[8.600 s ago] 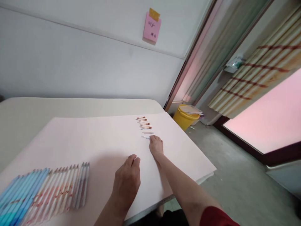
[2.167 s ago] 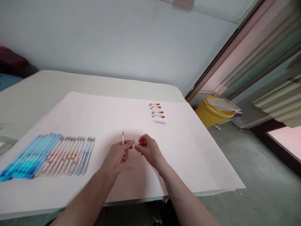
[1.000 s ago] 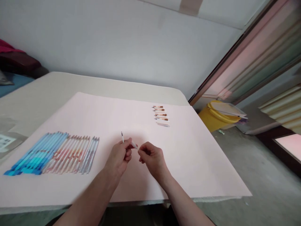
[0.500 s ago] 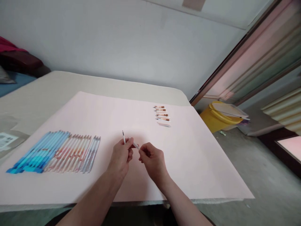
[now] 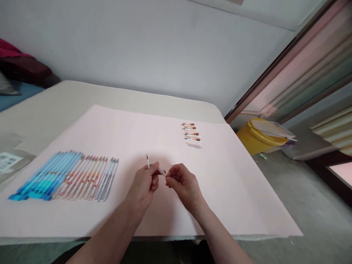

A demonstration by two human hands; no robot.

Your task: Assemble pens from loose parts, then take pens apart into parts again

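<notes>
My left hand (image 5: 144, 185) is closed on a thin pen refill (image 5: 147, 160) whose dark tip points up and away from me. Close beside it, my right hand (image 5: 183, 185) pinches a small white pen part (image 5: 161, 171) at its fingertips, and the two hands nearly touch over the pale pink sheet (image 5: 115, 139). A row of several blue, pink and grey pens (image 5: 66, 176) lies flat to the left. A short row of small brown-tipped pen parts (image 5: 191, 134) lies farther off on the right.
The pink sheet covers a cream table (image 5: 82, 96) against a white wall. A yellow bucket (image 5: 257, 137) stands on the concrete floor past the table's right edge. A clear bag with a label (image 5: 8, 161) lies at the far left, and dark red cloth (image 5: 19, 64) behind it.
Since 8.6 s ago my right hand left the row of small parts and met my left hand in the middle. Over the last second the hands stayed together, shifting slightly right.
</notes>
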